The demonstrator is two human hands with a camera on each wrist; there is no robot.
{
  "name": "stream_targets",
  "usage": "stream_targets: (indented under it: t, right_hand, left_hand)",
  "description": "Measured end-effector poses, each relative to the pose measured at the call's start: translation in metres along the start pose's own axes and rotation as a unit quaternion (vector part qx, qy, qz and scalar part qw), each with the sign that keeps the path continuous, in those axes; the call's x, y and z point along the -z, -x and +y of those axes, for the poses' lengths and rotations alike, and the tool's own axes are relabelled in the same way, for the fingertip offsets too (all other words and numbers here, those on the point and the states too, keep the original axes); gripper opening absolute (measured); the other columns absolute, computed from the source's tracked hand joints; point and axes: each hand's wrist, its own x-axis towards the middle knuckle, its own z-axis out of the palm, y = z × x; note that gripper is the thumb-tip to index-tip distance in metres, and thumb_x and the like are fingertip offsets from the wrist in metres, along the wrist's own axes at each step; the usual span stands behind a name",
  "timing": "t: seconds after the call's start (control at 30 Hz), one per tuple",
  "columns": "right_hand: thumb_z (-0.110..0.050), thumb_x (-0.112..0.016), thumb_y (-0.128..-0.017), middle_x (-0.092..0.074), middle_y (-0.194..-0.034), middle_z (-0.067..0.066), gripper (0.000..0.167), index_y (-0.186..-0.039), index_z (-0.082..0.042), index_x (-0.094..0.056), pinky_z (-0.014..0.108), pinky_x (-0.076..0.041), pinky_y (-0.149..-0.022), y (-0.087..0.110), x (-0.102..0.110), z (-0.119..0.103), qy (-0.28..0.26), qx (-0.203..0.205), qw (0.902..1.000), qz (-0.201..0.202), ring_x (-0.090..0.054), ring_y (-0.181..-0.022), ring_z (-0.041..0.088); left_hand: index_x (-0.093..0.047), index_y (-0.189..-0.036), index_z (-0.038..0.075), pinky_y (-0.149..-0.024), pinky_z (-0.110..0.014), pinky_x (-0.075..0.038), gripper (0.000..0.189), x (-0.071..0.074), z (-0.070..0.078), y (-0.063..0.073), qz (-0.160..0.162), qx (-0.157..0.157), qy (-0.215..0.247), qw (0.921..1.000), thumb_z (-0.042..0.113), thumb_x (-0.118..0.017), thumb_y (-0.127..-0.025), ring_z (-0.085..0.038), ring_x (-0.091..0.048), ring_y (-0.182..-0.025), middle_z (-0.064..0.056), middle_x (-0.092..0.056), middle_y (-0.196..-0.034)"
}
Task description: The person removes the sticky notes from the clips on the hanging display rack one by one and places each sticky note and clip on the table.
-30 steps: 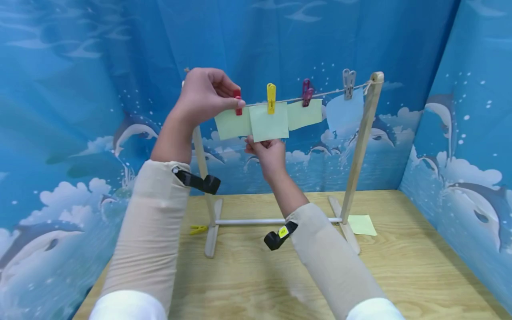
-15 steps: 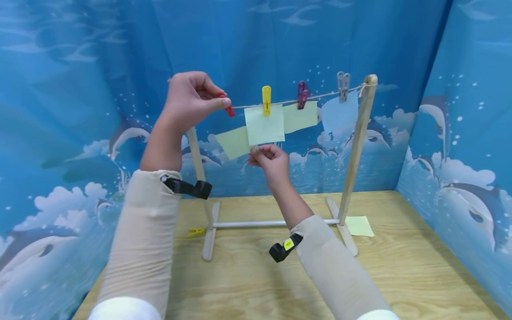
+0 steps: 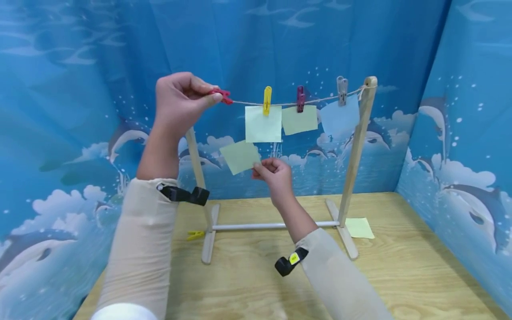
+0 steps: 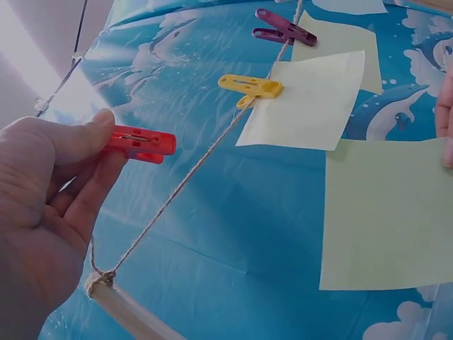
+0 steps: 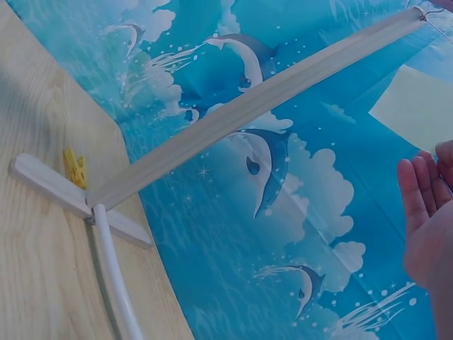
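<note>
My left hand [image 3: 180, 100] pinches a red clothespin [image 4: 145, 144] between thumb and fingers. In the left wrist view that clothespin is apart from the string [image 4: 185, 180]. Lower down, my right hand [image 3: 276, 178] pinches a pale green paper square [image 3: 240, 157] by its right corner, below the string and off it. On the string, a yellow clothespin [image 3: 267, 101] clips a pale paper square [image 3: 262, 124]. Farther right, a maroon clothespin [image 3: 301, 99] holds a green paper [image 3: 300, 120], and a grey clothespin [image 3: 342, 91] holds a light blue paper [image 3: 341, 116].
The string is tied between two wooden posts [image 3: 357, 151], joined low down by a white rod [image 3: 272, 226]. On the wooden table [image 3: 240, 284] lie a yellow clothespin [image 3: 196, 235] at the left foot and a yellow-green paper [image 3: 360, 227] at the right foot.
The red clothespin has come off the green paper and the string, moving left with my left hand. My right hand has drawn that paper down from the string.
</note>
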Motion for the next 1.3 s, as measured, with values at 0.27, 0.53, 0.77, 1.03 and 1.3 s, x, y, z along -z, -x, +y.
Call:
stream_targets:
  t: [0.27, 0.53, 0.77, 1.03, 1.3]
  right_hand:
    - [-0.003, -0.070, -0.089, -0.069, -0.079, 0.009, 0.009, -0.089, 0.000, -0.062, 0.036, -0.060, -0.073, 0.015, 0.013, 0.005, -0.030, 0.024, 0.9989, 0.026, -0.070, -0.071, 0.020]
    - [0.003, -0.068, -0.089, -0.067, -0.075, 0.008, 0.009, -0.087, -0.003, -0.061, 0.036, -0.060, -0.070, 0.031, 0.022, 0.001, -0.056, 0.042, 0.9963, 0.048, -0.068, -0.067, 0.017]
    - [0.004, -0.068, -0.088, -0.069, -0.075, 0.008, 0.010, -0.087, -0.004, -0.062, 0.034, -0.060, -0.066, 0.037, 0.029, -0.005, -0.053, 0.054, 0.9954, 0.060, -0.068, -0.067, 0.018]
    - [0.005, -0.068, -0.088, -0.068, -0.075, 0.008, 0.010, -0.086, -0.003, -0.062, 0.034, -0.060, -0.066, 0.040, 0.036, -0.002, -0.044, 0.061, 0.9947, 0.071, -0.068, -0.066, 0.018]
    - [0.006, -0.069, -0.087, -0.068, -0.076, 0.007, 0.011, -0.088, -0.003, -0.062, 0.034, -0.060, -0.067, 0.047, 0.041, 0.003, -0.057, 0.067, 0.9931, 0.078, -0.068, -0.066, 0.018]
  left_hand:
    - [-0.071, -0.086, -0.004, -0.074, -0.022, -0.056, 0.011, 0.005, -0.005, 0.023, -0.027, -0.011, 0.019, 0.9994, 0.003, -0.078, -0.081, -0.019, -0.069, -0.079, -0.008, -0.071, -0.088]
    - [-0.068, -0.102, -0.002, -0.083, -0.026, -0.056, 0.023, 0.010, -0.025, 0.062, -0.051, 0.026, 0.053, 0.9969, 0.003, -0.078, -0.082, -0.018, -0.072, -0.088, -0.013, -0.072, -0.101]
    - [-0.067, -0.105, -0.001, -0.083, -0.025, -0.055, 0.026, 0.016, -0.042, 0.084, -0.042, 0.050, 0.077, 0.9949, 0.002, -0.078, -0.081, -0.018, -0.071, -0.090, -0.012, -0.071, -0.103]
    - [-0.069, -0.114, 0.002, -0.085, -0.025, -0.055, 0.032, 0.018, -0.056, 0.102, -0.036, 0.062, 0.080, 0.9942, 0.003, -0.077, -0.083, -0.018, -0.071, -0.094, -0.011, -0.071, -0.107]
    - [-0.066, -0.117, -0.002, -0.086, -0.028, -0.055, 0.035, 0.016, -0.065, 0.122, -0.068, 0.076, 0.093, 0.9905, 0.002, -0.075, -0.084, -0.019, -0.070, -0.096, -0.013, -0.070, -0.109]
